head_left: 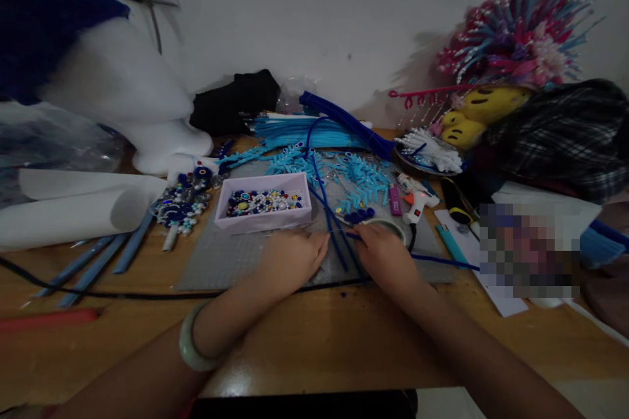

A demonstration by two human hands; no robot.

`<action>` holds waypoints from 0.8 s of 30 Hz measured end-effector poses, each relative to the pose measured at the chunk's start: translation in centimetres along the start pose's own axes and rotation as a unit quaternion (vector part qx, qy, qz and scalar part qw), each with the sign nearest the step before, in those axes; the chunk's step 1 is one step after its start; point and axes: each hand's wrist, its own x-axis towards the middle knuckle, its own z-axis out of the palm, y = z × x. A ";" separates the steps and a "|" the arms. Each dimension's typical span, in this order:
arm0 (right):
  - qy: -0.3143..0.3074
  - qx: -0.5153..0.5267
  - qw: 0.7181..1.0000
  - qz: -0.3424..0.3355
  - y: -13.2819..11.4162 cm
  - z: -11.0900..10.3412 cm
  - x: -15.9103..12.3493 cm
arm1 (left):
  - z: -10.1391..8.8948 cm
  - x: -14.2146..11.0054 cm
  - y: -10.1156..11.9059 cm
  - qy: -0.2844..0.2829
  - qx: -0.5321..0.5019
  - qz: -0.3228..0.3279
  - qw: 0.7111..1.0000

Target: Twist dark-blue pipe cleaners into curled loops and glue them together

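Rolled sheet (63, 219): left edge of the frame; smooth, matte white, curled into a wide tube.
Foam head (122, 72): upper left; rounded white form under glossy dark blue material.
Bead bunch (184, 206): left of centre; tight cluster of shiny blue, white and clear rounds.
Bead box (236, 221): centre-left; pale, straight-walled, filled with small mixed beads.
Left hand (287, 258): lower centre; thumb and fingers together, what they pinch too fine to tell; smooth pale green bangle (189, 344) on the wrist.
Loose stems (320, 177): centre; fuzzy, dark blue, crossing on a grey textured mat (226, 262).
Sprigs (363, 180): centre, above the hands; turquoise, branching like feathers.
Right hand (386, 252): lower centre-right; fingers clamped on the held stem.
Held stem (445, 260): fuzzy, dark blue; tip between the hands, length running right.
Glue gun (417, 206): right of centre; white plastic, orange detail.
Headpiece (521, 46): upper right; spiky pink and blue stems, pearly beads.
Plaid cloth (565, 137): right edge; soft, dark, rumpled.
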 end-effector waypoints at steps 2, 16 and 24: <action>-0.002 0.014 1.000 0.002 0.0 0.0 0.0 | -0.2 0.0 0.0 -0.010 0.009 0.005 1.000; 0.021 0.064 0.997 0.024 1.3 -0.7 0.3 | -1.4 0.6 -0.6 -0.020 0.025 -0.060 0.998; 0.067 0.085 0.994 0.008 3.0 -0.8 0.8 | -1.4 0.9 -1.5 0.007 0.033 -0.046 0.998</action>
